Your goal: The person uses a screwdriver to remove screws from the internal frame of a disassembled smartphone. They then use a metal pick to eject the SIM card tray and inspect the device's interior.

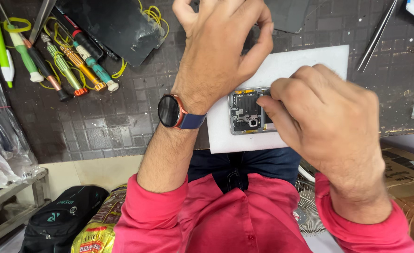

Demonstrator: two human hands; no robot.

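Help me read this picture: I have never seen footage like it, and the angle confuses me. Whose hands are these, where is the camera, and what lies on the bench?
The one picture comes from a camera on a person's head, looking down past their red shirt. Both hands are that person's own. The left hand, with a dark wristwatch, hovers curled over the bench and grips nothing I can see. The right hand presses its fingertips on an opened phone, its inner parts showing, which lies on a white pad. The pad sits on a dark gridded mat. To the left lie several coloured screwdrivers; metal tweezers lie upper right.
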